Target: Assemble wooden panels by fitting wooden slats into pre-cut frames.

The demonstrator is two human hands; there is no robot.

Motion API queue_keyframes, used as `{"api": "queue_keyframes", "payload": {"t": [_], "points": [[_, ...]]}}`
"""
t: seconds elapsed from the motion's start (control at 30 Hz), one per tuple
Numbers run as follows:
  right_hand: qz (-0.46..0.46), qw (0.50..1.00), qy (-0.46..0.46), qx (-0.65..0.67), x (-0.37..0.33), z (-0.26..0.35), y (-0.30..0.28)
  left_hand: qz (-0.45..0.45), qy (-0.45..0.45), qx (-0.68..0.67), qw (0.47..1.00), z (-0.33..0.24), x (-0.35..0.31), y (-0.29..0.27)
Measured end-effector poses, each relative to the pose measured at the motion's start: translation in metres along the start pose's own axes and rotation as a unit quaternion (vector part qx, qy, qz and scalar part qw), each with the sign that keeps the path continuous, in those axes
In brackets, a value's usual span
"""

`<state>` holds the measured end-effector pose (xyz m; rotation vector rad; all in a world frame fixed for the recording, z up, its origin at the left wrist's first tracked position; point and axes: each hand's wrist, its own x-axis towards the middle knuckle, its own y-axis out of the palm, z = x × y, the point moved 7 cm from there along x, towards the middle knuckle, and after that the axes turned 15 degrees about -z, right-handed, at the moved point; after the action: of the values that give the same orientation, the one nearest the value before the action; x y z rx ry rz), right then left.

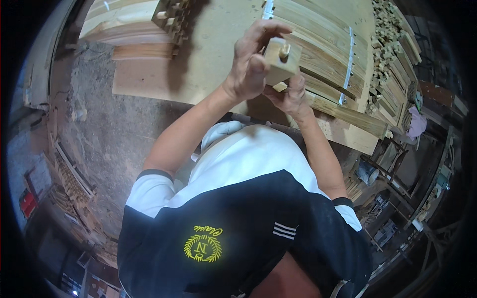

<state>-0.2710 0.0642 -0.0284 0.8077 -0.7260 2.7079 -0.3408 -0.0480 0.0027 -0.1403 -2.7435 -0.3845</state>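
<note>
Up over the table edge I hold a pale square wooden post (277,64), its end turned toward the head view. A short round peg sits in a dark hole in that end. My left hand (251,57) wraps the post's left side, thumb on the near face and fingers curled over the far side. My right hand (290,94) grips it lower on the right, with the fingers partly hidden behind the wood. The post's length is hidden behind its end. Just beyond my right hand lie several long wooden boards (318,42) side by side, with white strips across them.
A flat tan work surface (144,79) lies under the wood. At the far left stands a stack of wooden pieces (124,30) with tenoned ends. Many small wood ends (387,44) are piled at the far right. A pink cloth (416,123) hangs at the right.
</note>
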Motion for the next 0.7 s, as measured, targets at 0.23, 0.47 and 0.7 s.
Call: {"api": "queue_keyframes", "payload": {"t": [0.23,0.47,0.7], "points": [[0.018,0.996,-0.088,-0.029,-0.006,-0.030,-0.014,-0.006,0.018,0.034,0.999,0.004,0.001,0.021],[0.065,0.997,0.029,-0.011,-0.035,-0.069,-0.004,-0.020,0.192,0.084,0.978,0.004,-0.010,0.023],[0.060,0.984,0.160,-0.042,-0.065,-0.082,-0.007,-0.035,0.151,0.097,0.983,0.001,-0.002,0.015]]}}
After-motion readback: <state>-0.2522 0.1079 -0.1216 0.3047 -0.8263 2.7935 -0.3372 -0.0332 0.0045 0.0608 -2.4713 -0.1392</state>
